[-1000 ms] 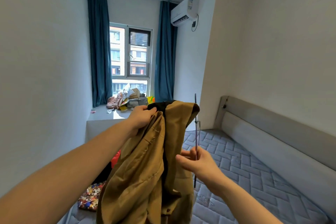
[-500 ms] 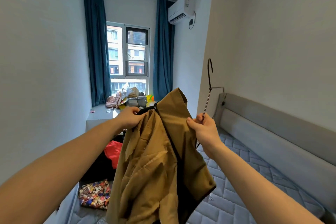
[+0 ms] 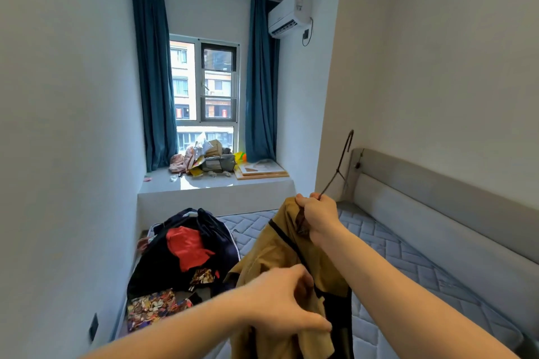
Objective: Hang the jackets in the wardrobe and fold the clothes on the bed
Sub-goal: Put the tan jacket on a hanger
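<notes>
Both hands grip one tan jacket (image 3: pixel 280 253) — right hand (image 3: pixel 316 217) also holding hanger (image 3: pixel 339 166).

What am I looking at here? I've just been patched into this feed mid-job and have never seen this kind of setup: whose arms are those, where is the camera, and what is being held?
There is no machine here. A person wears a wide-angle camera on the head, so this one view looks forward and down along their two bare arms.

The right hand is raised and has a grip on the top of a tan jacket together with a thin wire hanger, whose hook sticks up past the fist. The left hand is lower down, fingers curled into the jacket's fabric.

Below lies a bed with a bare quilted mattress. At its far left sits a pile of clothes: dark items, something red, and a patterned piece. Beyond is a window ledge holding clutter. No wardrobe is in view.
</notes>
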`<action>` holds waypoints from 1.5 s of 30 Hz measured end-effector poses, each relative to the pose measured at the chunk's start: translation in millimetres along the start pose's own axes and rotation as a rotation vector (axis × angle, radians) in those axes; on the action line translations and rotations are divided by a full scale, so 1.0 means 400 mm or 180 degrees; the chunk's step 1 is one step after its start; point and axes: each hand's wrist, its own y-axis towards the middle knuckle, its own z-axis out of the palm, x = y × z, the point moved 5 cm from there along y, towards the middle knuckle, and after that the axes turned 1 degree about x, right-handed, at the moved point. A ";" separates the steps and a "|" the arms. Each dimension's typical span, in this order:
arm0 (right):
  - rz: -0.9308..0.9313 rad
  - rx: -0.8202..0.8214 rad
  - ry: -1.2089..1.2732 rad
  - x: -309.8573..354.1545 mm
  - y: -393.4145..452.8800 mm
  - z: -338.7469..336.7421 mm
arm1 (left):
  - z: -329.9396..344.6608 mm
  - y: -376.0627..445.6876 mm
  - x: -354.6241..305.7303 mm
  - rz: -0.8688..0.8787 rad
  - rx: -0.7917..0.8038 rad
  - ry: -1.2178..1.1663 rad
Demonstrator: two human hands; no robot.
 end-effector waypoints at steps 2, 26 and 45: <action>0.0100 -0.0107 0.0262 -0.005 0.000 0.001 | 0.032 0.051 0.033 -0.0390 -0.0274 -0.0258; -0.0478 -0.0328 0.1215 0.072 -0.053 0.000 | 0.117 0.118 0.087 -0.0549 -0.2628 -0.0238; -0.0408 -0.0082 0.1034 0.052 -0.055 0.040 | -0.032 0.161 0.162 -0.0460 -0.2778 -0.0382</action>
